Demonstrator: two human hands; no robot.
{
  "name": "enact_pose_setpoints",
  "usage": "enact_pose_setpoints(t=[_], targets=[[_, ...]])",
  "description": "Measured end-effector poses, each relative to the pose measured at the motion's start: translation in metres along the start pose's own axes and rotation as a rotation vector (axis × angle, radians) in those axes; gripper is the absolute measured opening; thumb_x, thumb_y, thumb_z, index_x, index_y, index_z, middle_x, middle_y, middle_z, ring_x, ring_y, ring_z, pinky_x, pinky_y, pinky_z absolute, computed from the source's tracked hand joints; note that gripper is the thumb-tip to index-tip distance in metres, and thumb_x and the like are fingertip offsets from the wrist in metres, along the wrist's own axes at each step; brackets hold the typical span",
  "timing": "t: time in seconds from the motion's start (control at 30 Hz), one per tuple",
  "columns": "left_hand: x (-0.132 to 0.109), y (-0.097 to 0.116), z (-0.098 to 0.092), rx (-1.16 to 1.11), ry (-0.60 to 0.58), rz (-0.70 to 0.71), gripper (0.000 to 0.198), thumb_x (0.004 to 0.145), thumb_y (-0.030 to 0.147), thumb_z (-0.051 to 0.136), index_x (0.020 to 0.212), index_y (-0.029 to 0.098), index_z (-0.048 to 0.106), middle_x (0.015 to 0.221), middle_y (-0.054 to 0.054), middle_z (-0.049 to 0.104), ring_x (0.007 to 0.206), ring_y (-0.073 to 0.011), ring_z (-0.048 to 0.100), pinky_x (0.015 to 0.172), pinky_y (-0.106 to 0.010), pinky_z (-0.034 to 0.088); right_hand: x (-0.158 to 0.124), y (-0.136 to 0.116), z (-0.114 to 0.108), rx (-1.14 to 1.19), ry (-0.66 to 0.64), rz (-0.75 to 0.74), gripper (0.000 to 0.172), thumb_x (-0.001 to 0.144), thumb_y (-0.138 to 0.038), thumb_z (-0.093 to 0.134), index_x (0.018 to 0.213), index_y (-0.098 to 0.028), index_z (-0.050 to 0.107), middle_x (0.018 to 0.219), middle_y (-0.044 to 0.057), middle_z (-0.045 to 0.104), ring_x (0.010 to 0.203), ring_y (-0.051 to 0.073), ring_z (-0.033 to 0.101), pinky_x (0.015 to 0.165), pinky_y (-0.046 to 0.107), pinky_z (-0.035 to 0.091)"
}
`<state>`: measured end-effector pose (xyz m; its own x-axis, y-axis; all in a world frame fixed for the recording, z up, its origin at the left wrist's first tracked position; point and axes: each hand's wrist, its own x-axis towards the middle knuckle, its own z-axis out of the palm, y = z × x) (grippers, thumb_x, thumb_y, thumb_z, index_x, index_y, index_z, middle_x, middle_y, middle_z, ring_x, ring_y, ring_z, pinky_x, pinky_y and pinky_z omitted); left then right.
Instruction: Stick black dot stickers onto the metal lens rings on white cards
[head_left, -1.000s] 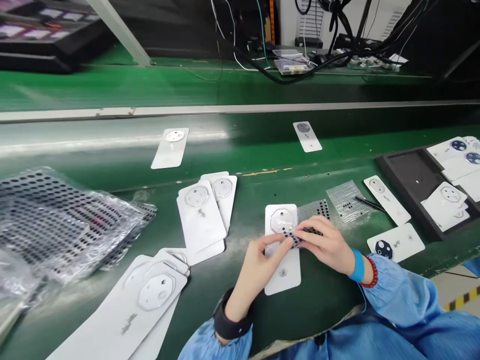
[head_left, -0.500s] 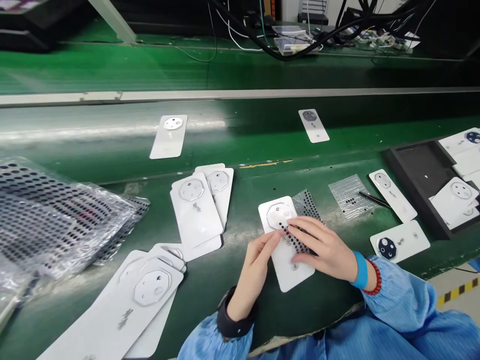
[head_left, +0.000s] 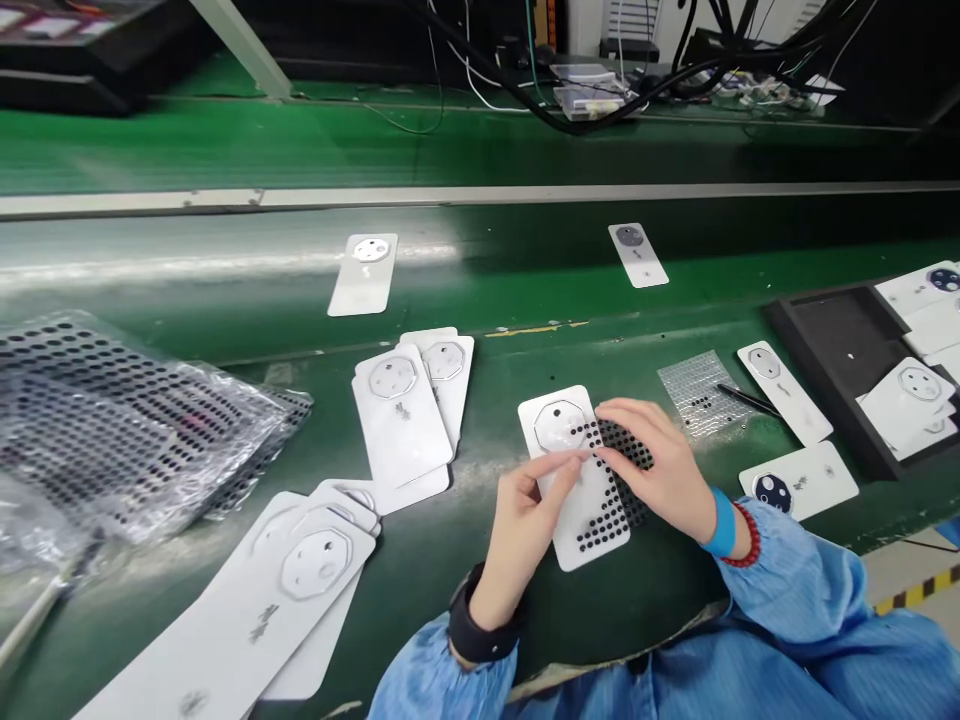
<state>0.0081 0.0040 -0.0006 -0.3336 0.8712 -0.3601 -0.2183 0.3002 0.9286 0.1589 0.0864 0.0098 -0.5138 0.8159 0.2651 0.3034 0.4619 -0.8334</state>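
Note:
A white phone back cover (head_left: 541, 425) with an octagonal camera ring lies on the green bench in front of me. Over its right side is a clear sheet of black dot stickers (head_left: 604, 525), which reaches past the cover's edge. My right hand (head_left: 671, 475) pinches this sheet near its upper part between thumb and fingers. Thumb and forefinger of my left hand (head_left: 529, 505) are pressed together at the sheet, tip to tip with the right hand. Whatever is between the left fingertips is too small to make out.
Stacked white covers (head_left: 409, 425) and a larger pile (head_left: 300, 610) lie left, beside bagged dot sheets (head_left: 112, 430). Right are a small clear sheet (head_left: 686, 385), black tweezers (head_left: 750, 400), two loose covers (head_left: 787, 395) and a black tray (head_left: 832, 330). Two covers (head_left: 365, 275) lie farther back.
The dot sheet has shifted and now covers more of the cover's lower right. My right fingers have drawn back from flat on the sheet into a pinch; the left fingertips moved slightly right.

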Motion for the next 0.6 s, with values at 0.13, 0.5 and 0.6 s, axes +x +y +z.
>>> enact_pose_setpoints(t=[0.13, 0.5, 0.6], targets=[[-0.001, -0.005, 0.005, -0.063, -0.019, -0.064, 0.028, 0.074, 0.042, 0.074, 0.084, 0.016, 0.080, 0.087, -0.008, 0.078, 0.085, -0.0233, 0.069, 0.075, -0.028, 0.051, -0.005, 0.003, 0.007, -0.022, 0.011, -0.230, 0.016, 0.092, -0.011, 0.055, 0.098, -0.020, 0.068, 0.102, 0.008, 0.066, 0.094, 0.017, 0.066, 0.084, 0.032, 0.058], [-0.001, -0.011, 0.004, -0.087, -0.035, -0.057, 0.028, 0.077, 0.043, 0.070, 0.085, 0.019, 0.081, 0.092, -0.007, 0.078, 0.086, -0.0234, 0.067, 0.076, -0.029, 0.049, -0.015, -0.003, -0.011, -0.399, 0.139, -0.555, 0.024, 0.089, -0.005, 0.058, 0.102, -0.022, 0.070, 0.100, 0.007, 0.070, 0.094, 0.020, 0.062, 0.094, 0.045, 0.052], [-0.002, -0.010, 0.004, -0.056, -0.043, -0.021, 0.026, 0.076, 0.042, 0.071, 0.086, 0.020, 0.081, 0.094, -0.006, 0.078, 0.092, -0.0245, 0.067, 0.082, -0.029, 0.048, -0.010, -0.001, -0.005, -0.250, 0.039, -0.402, 0.015, 0.091, -0.012, 0.060, 0.100, -0.020, 0.069, 0.093, 0.007, 0.069, 0.087, 0.018, 0.063, 0.082, 0.038, 0.056]])
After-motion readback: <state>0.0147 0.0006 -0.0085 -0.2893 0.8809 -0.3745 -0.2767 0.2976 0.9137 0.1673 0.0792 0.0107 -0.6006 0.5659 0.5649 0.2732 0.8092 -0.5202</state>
